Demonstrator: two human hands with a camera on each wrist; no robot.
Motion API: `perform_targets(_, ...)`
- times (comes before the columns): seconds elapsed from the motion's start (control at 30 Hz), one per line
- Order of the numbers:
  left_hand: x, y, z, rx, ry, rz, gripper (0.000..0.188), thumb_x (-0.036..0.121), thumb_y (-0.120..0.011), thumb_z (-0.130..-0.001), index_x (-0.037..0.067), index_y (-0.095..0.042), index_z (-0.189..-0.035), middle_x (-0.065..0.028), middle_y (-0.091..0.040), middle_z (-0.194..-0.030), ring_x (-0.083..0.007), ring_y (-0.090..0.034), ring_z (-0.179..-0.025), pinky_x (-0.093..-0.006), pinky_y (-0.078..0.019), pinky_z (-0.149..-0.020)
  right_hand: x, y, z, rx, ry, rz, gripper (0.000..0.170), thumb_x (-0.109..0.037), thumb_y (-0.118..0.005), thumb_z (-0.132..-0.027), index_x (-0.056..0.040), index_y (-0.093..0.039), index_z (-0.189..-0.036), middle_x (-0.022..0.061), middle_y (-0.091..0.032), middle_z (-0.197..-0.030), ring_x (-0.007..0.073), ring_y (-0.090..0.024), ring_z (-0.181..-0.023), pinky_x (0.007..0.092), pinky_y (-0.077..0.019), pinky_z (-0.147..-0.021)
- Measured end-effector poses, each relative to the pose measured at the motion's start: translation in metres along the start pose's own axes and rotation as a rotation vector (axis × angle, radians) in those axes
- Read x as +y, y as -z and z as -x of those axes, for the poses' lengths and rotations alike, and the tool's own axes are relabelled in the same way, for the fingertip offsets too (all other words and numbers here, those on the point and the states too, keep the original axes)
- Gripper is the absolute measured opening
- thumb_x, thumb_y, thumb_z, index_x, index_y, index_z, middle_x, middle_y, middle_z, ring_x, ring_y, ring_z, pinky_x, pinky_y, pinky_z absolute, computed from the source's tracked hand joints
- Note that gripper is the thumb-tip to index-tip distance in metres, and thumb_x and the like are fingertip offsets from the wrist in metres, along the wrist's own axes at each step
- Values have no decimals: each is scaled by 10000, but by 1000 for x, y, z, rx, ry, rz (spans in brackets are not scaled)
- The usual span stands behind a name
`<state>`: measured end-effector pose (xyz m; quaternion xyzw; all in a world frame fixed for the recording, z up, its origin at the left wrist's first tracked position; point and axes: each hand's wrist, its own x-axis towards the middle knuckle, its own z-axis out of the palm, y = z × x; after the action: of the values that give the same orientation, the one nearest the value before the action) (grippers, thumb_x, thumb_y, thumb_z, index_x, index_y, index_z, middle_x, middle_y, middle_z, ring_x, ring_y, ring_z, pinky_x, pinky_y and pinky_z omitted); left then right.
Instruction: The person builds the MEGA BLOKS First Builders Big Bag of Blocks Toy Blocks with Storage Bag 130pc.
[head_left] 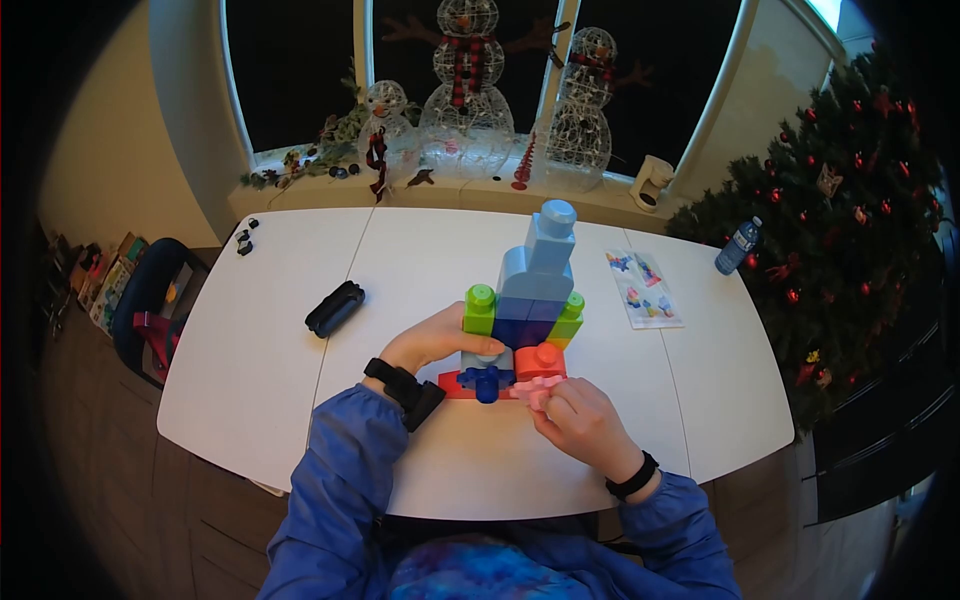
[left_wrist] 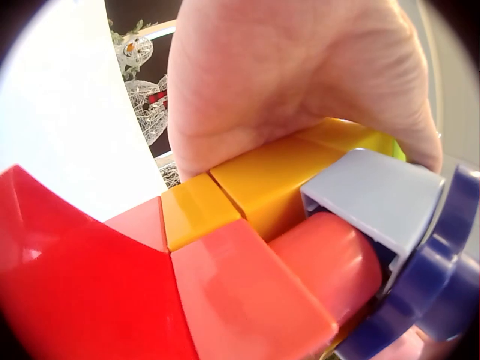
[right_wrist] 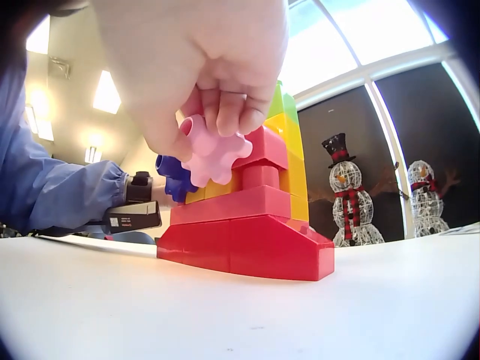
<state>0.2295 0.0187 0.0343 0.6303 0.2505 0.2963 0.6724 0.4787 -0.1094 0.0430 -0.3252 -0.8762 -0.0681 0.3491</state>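
A tall model of toy building blocks point(head_left: 532, 310) stands on the table, with a red boat-shaped base point(right_wrist: 247, 247) and a light blue top. My left hand point(head_left: 435, 338) grips its left side, thumb over a grey block point(left_wrist: 375, 191). That block sits at a slant over a round coral stud point(left_wrist: 330, 259) and has a dark blue gear point(head_left: 487, 381) on its front. Between thumb and fingers, my right hand point(head_left: 585, 425) pinches a pink gear point(right_wrist: 215, 154). This gear is right in front of a coral block point(head_left: 540, 360) on the model's right side.
A picture sheet point(head_left: 643, 290) lies to the right, near a water bottle point(head_left: 738, 246) at the table edge. On the left is a black case point(head_left: 335, 309), with small dark items point(head_left: 244, 240) farther back. A decorated tree point(head_left: 840, 230) stands beyond the right edge.
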Motion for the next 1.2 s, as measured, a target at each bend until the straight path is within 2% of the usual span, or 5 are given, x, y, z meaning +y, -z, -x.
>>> perform_targets(0.17, 1, 1, -1, -9, 2, -1, 656, 161, -837, -861, 13, -568, -1440, -69, -683, -1296, -166, -612, -1163, -336, -467, -1048, 5, 4, -5, -48, 9, -37, 229, -14, -789, -792, -60, -572, -850, 100, -584, -822, 307, -640, -761, 398, -553, -691)
perform_targets(0.27, -2, 7, -4, -41, 72, 15, 828, 196, -896, -811, 26, -493, -1514, -87, -611, -1439, -207, -551, -1313, -369, -404, -1147, 3, 6, -9, -66, 6, -32, 229, -13, -783, -791, -60, -567, -849, 104, -593, -830, 311, -651, -778, 395, -562, -708)
perform_targets(0.57, -11, 10, -5, -14, 60, 3, 796, 197, -875, -829, 22, -499, -1507, -81, -616, -1415, -198, -555, -1295, -366, -424, -1129, -3, 5, -8, -14, -58, -44, 244, -6, -785, -771, -65, -568, -867, 101, -600, -832, 308, -663, -769, 390, -571, -694)
perform_targets(0.67, -10, 6, -4, 6, -25, -3, 544, 159, -835, -881, 8, -637, -1364, -32, -707, -1203, -126, -621, -1075, -310, -496, -972, -4, 1, -3, 17, -102, -62, 244, -12, -782, -775, -68, -567, -877, 99, -592, -818, 301, -660, -753, 390, -568, -671)
perform_targets(1.2, -5, 3, -2, 10, -1, -11, 582, 190, -840, -880, 10, -620, -1387, -44, -708, -1229, -143, -624, -1092, -324, -490, -994, -6, 1, -3, -7, -60, 43, 218, -2, -773, -795, -38, -600, -923, 99, -582, -826, 297, -641, -747, 395, -552, -652)
